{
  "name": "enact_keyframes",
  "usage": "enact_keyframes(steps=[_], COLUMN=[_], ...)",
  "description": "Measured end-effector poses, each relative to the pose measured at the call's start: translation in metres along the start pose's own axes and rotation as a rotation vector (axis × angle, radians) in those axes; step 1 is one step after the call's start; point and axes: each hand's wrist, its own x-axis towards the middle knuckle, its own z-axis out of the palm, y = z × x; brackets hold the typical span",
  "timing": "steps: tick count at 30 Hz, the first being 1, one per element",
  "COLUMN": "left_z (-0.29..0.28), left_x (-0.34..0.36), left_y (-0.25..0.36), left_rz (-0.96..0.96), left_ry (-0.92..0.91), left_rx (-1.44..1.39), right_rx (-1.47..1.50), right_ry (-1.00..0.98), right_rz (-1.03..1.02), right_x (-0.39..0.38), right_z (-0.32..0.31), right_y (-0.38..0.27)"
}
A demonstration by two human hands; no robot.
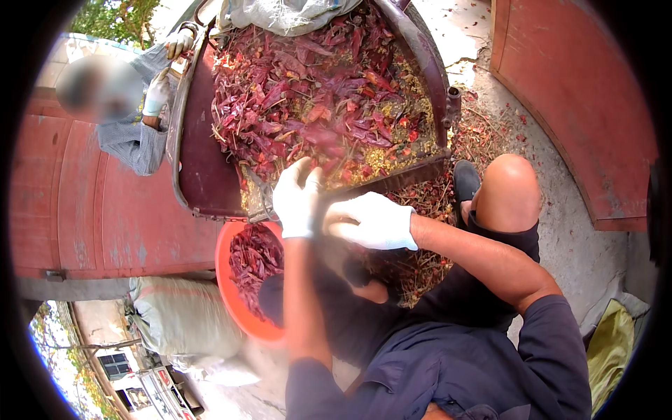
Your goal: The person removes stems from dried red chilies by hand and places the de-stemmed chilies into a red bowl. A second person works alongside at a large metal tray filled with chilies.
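Note:
A large dark metal tray [197,168] is tipped toward me, heaped with dried red chillies [308,98] and yellow seeds. My left hand [297,198], in a white glove, reaches up into the chillies at the tray's lower edge with its fingers spread. Beside it, my right hand [371,221], also gloved white, rests by the tray's lower lip with its fingers curled; whether it holds anything is hidden. Below the lip stands an orange basin [227,280] with red chillies inside.
Another person [133,105] in a grey shirt and white gloves holds the tray's far left rim. A grey sack [287,14] lies at the tray's top. Red metal walls [91,210] flank both sides. A filled sack [182,315] lies lower left. Chillies litter the ground [483,126].

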Motion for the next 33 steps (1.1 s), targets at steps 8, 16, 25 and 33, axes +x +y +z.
enact_keyframes(steps=[8,16,25,33], left_z=[0.007,-0.038,-0.043,-0.04], left_x=[0.022,-0.026,-0.067,-0.078], left_y=[-0.001,0.037,0.077,0.054], left_rz=[0.109,-0.213,-0.23,-0.268], left_ry=[0.129,0.025,-0.039,-0.082], left_rx=[0.118,-0.504,-0.51,-0.55], right_rx=[-0.05,0.084,-0.143,-0.142], right_ry=[0.172,0.473,0.506,0.271], right_rz=[-0.006,0.18,-0.081,-0.057], right_x=[0.014,0.015,0.018,0.013], right_z=[0.011,0.001,0.02,0.015], right_y=[0.016,0.01,0.02,0.013])
